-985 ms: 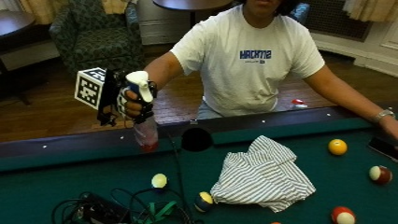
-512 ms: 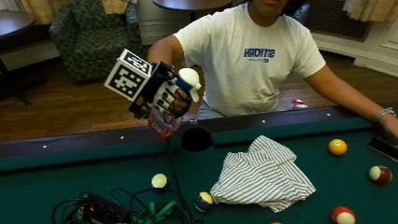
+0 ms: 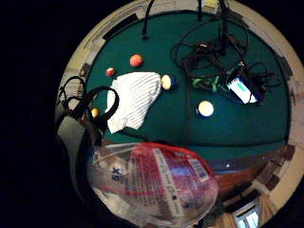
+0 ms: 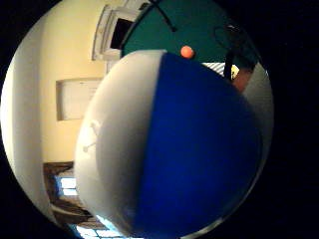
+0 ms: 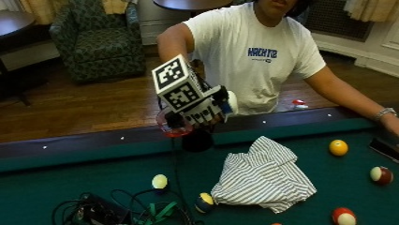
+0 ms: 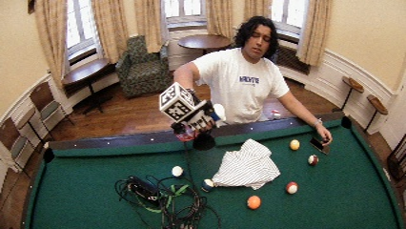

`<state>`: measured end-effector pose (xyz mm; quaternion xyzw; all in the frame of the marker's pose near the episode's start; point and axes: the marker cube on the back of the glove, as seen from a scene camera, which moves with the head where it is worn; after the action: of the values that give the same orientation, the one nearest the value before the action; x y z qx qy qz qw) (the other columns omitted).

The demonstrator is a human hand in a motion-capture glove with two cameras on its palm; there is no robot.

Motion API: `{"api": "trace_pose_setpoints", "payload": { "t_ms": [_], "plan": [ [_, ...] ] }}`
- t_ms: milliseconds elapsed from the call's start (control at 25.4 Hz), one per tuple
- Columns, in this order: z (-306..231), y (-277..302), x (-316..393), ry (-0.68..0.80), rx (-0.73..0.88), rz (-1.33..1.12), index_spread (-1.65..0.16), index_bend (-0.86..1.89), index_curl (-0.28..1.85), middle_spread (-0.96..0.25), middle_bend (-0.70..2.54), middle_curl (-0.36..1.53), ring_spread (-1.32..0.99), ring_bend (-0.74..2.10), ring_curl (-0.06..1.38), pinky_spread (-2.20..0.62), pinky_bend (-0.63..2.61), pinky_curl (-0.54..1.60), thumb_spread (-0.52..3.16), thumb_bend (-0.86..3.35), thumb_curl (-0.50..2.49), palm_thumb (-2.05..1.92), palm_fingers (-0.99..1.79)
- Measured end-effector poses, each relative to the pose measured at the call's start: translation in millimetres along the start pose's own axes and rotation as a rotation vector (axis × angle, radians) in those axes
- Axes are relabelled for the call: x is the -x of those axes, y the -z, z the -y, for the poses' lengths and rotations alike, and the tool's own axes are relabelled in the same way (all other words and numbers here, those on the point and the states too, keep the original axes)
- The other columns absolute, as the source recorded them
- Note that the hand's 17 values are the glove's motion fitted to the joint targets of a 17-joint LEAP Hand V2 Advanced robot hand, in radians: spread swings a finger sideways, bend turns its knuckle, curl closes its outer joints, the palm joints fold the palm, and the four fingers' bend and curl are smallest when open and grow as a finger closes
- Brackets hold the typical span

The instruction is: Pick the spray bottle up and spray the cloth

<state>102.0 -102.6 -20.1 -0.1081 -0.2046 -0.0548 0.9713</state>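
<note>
Black-gloved right hand [image 5: 203,112]: raised above the table's near rail, fingers curled round the spray bottle [image 5: 176,125], clear body with red label, white and blue head.
Cloth [image 5: 265,176]: striped white, crumpled on the green felt at about 4 o'clock from the hand, well apart from it.
Billiard balls: yellow ball [image 5: 338,147] at 3 o'clock of the cloth; pale ball [image 5: 159,181] at 9 o'clock.
Cables [image 5: 118,213]: tangled, near the pale ball.

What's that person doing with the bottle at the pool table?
A person holds a spray bottle in the gloved right hand, up over the near rail of the pool table. A striped cloth lies crumpled on the green felt among several billiard balls. The bottle sits above the table edge, beside the cloth rather than over it.
</note>
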Motion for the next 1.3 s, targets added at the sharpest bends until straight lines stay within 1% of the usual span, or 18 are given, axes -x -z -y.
{"api": "trace_pose_setpoints", "payload": {
  "t_ms": [158,355,748,1300],
  "plan": [
    [13,-22,16,-0.02,0.111,-0.13,-0.27,0.34,0.57,-0.22,0.58,0.54,-0.23,0.64,0.47,-0.33,0.42,0.4,0.23,-0.04,0.76,0.89,1.37],
    [24,-48,31,-0.038,0.204,-0.244,-0.27,0.33,0.58,-0.22,0.58,0.54,-0.23,0.64,0.47,-0.33,0.42,0.4,0.24,-0.03,0.77,0.89,1.37],
    [45,-104,49,-0.089,0.333,-0.447,-0.27,0.33,0.59,-0.22,0.58,0.54,-0.23,0.63,0.47,-0.33,0.43,0.4,0.23,-0.04,0.78,0.9,1.37],
    [49,-170,50,-0.156,0.507,-0.653,-0.28,0.33,0.59,-0.22,0.58,0.54,-0.24,0.64,0.47,-0.33,0.42,0.4,0.23,-0.03,0.79,0.9,1.36]
  ]
}}
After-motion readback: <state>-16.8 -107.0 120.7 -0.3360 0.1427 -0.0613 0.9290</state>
